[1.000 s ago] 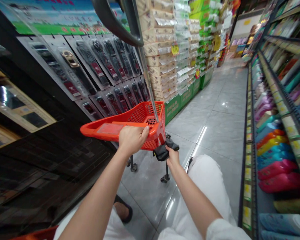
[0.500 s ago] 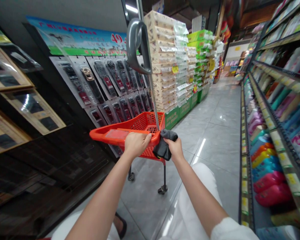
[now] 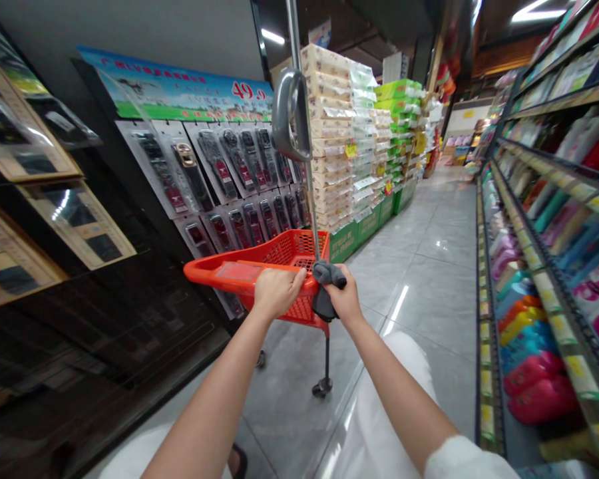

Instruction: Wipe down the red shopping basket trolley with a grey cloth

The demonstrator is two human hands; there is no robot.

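Observation:
A red shopping cart with perforated plastic sides stands in front of me on black caster wheels. My left hand is closed over its near rim, thumb on top. At the rim's right end, my right hand grips a dark grey object, partly hidden by my fingers; I cannot tell whether it is cloth or a fitting. It touches the foot of a thin metal pole, which rises from the cart's near right corner. Higher on the pole sits a grey loop-shaped handle.
On the left, packaged belts hang under a blue price banner. Stacked tissue packs and green-wrapped packs line the aisle's left side. Shelves of bottles and packets run along the right. Grey tiled floor lies between.
The view has shifted slightly, with the banner and pole handle now lower and farther right. My right hand has turned a little around the dark grey object. Both hands keep their holds.

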